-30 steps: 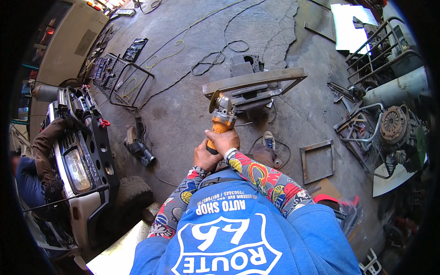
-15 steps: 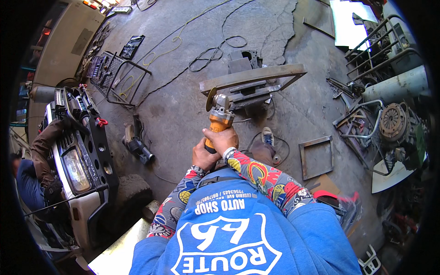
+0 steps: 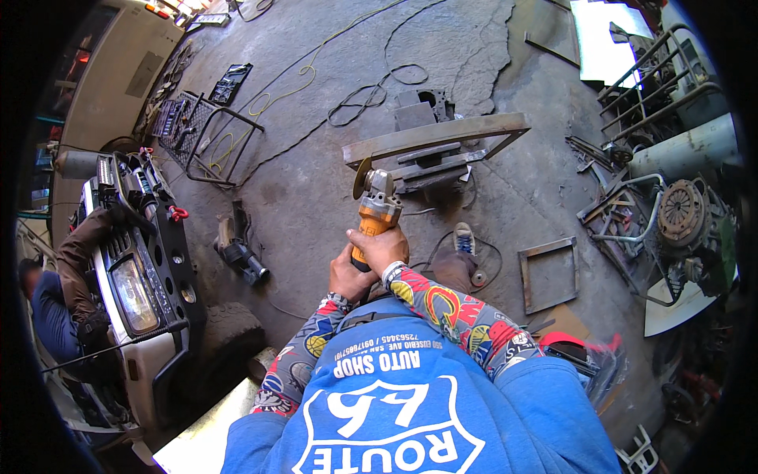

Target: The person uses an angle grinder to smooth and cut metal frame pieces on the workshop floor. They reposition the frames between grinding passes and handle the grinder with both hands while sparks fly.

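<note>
Both my hands are closed around an orange angle grinder (image 3: 377, 212), which points away from me. My right hand (image 3: 384, 248) wraps the body, and my left hand (image 3: 348, 276) grips the rear end, just below and left of it. At the far end sits a thin, worn disc (image 3: 362, 178), at or very close to the left corner of a rectangular metal frame (image 3: 442, 133). Whether the disc touches the metal I cannot tell. The frame rests tilted on a dark bench vise or similar heavy block (image 3: 430, 167).
A flat square metal frame (image 3: 548, 275) lies on the floor at right. Cords (image 3: 359, 107) loop across the concrete beyond the vise. To the left stands a vehicle front (image 3: 142, 276) with another person (image 3: 67, 308) beside it. Scrap metal and a clutch part (image 3: 681, 212) crowd the right.
The whole view has shifted slightly. My hands keep the same grip, and the grinder's disc stays by the frame's left corner.
</note>
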`<act>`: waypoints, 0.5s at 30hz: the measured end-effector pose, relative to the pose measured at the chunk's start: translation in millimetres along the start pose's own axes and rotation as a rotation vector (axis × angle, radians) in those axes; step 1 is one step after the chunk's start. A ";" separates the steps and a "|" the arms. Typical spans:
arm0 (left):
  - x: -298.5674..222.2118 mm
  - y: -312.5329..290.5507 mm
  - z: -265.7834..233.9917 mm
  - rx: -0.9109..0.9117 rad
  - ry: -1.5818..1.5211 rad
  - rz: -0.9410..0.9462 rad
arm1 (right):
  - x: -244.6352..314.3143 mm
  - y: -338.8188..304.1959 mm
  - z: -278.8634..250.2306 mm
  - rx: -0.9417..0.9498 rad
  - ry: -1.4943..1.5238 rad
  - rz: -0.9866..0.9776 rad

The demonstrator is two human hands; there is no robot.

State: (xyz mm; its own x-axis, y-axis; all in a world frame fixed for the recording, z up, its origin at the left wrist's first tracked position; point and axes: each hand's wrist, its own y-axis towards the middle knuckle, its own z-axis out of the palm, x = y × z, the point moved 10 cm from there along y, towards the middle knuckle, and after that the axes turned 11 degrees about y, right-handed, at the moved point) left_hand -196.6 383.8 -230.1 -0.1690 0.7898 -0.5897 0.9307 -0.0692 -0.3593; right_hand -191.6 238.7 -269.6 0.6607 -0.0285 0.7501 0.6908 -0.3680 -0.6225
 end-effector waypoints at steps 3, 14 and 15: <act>-3.1 1.5 -1.2 -0.032 -0.008 0.035 | 0.9 1.5 -0.3 0.000 -0.022 -0.001; -1.1 9.6 2.4 -0.016 0.004 0.027 | 3.4 9.5 0.3 0.006 0.010 -0.015; -1.0 9.9 2.5 -0.016 0.019 0.024 | 2.5 10.3 0.7 0.003 -0.002 -0.011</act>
State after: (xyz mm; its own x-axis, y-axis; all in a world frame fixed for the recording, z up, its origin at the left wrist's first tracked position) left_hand -188.1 380.9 -234.9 -0.1403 0.7993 -0.5843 0.9394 -0.0790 -0.3336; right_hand -182.6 235.5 -274.3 0.6534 -0.0224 0.7567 0.6991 -0.3655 -0.6145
